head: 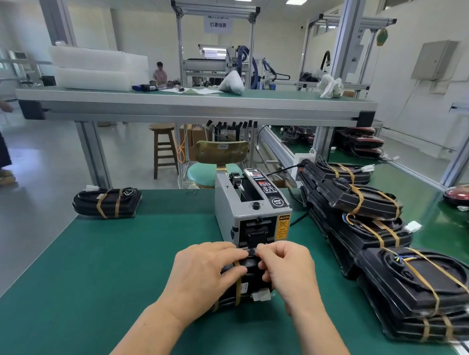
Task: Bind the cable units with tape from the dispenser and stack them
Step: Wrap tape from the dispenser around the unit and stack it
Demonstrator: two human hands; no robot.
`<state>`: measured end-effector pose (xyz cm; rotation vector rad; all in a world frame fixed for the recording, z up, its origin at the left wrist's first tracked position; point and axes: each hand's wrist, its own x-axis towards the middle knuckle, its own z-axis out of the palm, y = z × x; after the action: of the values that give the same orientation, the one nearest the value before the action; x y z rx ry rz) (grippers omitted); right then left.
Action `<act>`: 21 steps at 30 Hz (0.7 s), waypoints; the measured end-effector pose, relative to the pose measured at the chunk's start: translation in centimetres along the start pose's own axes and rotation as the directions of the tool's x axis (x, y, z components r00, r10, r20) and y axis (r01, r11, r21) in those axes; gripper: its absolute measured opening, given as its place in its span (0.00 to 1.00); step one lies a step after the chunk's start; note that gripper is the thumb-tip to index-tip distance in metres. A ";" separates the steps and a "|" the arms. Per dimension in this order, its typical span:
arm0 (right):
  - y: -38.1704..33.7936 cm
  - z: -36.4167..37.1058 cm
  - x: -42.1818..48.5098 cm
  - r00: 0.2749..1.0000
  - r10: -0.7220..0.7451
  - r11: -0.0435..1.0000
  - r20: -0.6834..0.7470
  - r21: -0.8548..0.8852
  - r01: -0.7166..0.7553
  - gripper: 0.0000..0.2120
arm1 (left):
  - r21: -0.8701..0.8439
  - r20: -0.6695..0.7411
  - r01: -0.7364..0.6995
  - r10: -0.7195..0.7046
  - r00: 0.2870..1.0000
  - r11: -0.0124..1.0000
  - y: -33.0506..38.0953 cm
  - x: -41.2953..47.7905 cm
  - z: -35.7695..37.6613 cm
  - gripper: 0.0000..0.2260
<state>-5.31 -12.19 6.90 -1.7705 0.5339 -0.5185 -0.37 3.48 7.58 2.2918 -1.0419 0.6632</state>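
Bare forearms reached up from the bottom edge to a black unit [244, 285] on the green mat [111, 279], just before the dispenser [251, 205]. The left hand [205, 269] gripped the unit, fingers curled over its top and thumb on its near face. The right hand [285, 268] had its fingers bent together, thumb and forefinger pinching a dark strip of tape [251, 252] at the dispenser's mouth, above the unit. One tan band ran round the unit, and a white plug [261, 295] sat at its lower right.

On the dispenser a yellow label [283, 227] read "CAUTION"; its smaller print was too fine to read. A sign [218, 25] far behind read "灯源组装".

A stack [362, 226] of taped units lay along the right, and a lone bundle [107, 202] lay at the mat's far left. White trays [97, 68] sat piled on the far bench; their contents could not be told.
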 end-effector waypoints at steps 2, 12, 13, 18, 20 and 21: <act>0.0 -0.5 0.3 0.995 -0.047 0.994 -0.088 -0.101 0.038 0.10 | 0.005 0.007 -0.006 0.006 1.000 1.000 0.0 0.0 0.0 0.08; 2.3 -0.4 1.6 0.993 -0.023 0.982 -0.116 -0.189 0.000 0.10 | 0.054 0.121 -0.027 0.020 0.993 0.998 0.2 0.2 -0.3 0.10; 2.4 -0.4 1.7 0.993 -0.017 0.984 -0.118 -0.176 -0.004 0.10 | 0.056 0.150 -0.025 0.016 0.989 0.998 0.1 0.3 -0.3 0.10; 2.2 -0.5 3.1 0.997 0.073 0.997 -0.030 -0.002 -0.073 0.11 | 0.078 0.297 -0.006 -0.018 0.955 0.997 -0.5 0.8 0.1 0.15; 1.6 -0.3 4.0 0.991 0.136 0.983 0.016 0.124 -0.137 0.13 | 0.086 0.350 -0.016 -0.015 0.937 0.996 -0.5 1.1 0.1 0.16; 1.4 -0.2 4.4 0.985 0.167 0.971 0.035 0.166 -0.170 0.14 | 0.094 0.379 -0.023 -0.015 0.925 0.995 -0.5 1.2 0.1 0.17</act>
<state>-2.01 -15.33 5.93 -1.5528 0.6021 -0.4131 0.68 3.07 8.13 2.5685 -1.2083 0.2769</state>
